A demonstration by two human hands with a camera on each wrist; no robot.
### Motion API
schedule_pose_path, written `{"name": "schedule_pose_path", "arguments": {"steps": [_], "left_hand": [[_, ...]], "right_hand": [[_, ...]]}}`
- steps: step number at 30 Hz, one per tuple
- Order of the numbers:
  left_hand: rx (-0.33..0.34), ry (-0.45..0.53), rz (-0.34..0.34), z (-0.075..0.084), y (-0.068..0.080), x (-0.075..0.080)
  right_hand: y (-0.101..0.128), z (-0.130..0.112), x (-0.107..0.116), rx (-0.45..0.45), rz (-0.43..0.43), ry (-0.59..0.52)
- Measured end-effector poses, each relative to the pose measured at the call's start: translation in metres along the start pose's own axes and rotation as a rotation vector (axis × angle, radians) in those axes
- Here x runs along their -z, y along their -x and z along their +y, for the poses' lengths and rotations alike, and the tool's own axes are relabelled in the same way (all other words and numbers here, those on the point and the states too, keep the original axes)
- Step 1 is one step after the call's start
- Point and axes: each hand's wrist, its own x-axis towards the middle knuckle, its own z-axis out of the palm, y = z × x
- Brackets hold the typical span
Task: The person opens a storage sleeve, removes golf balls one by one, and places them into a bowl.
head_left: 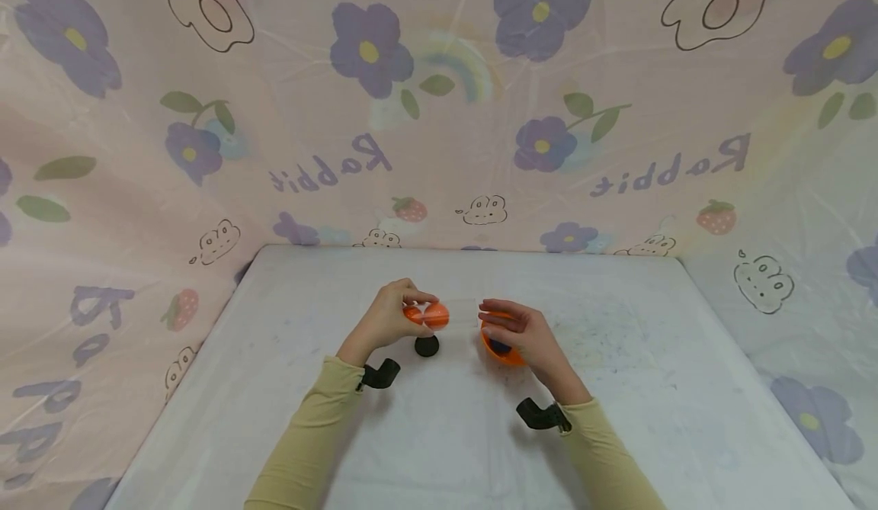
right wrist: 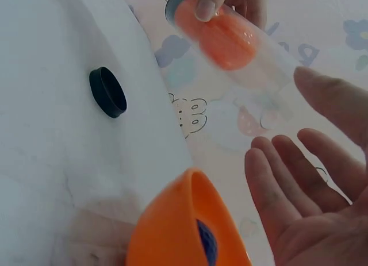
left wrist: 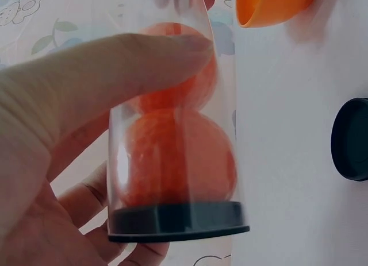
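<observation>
Clasping clear tube (right wrist: 270,70) of balls (left wrist: 178,157) in left grip (head_left: 386,313). Spreading empty right grip (head_left: 524,335) loosely, with orange cup (right wrist: 162,226) just beside.

A pink cloth (head_left: 439,140) printed with purple flowers (head_left: 543,18) and strawberries (head_left: 717,220) hangs behind a white table (head_left: 658,434).

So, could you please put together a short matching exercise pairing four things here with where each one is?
Things:
1. Clear tube
2. Orange balls
3. Loose black cap
4. Dark blue ball

Places:
A. Inside the orange cup
B. Gripped by the left hand
C. On the white tabletop
D. Inside the clear tube

Right pairs: 1-B, 2-D, 3-C, 4-A.
</observation>
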Motion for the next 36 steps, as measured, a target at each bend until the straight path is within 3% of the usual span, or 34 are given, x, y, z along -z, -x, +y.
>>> {"name": "schedule_pose_path", "arguments": {"steps": [10, 22, 36], "left_hand": [[-0.002, -0.036, -0.024, 0.001, -0.002, 0.0], [-0.007, -0.068, -0.051, 0.006, -0.001, 0.003], [-0.035, -0.22, -0.052, 0.013, -0.003, 0.009]], "right_hand": [[-0.001, 0.002, -0.009, 0.013, 0.044, 0.024], [-0.003, 0.01, -0.015, -0.016, 0.084, -0.028], [-0.002, 0.012, -0.02, -0.077, 0.07, -0.053]]}}
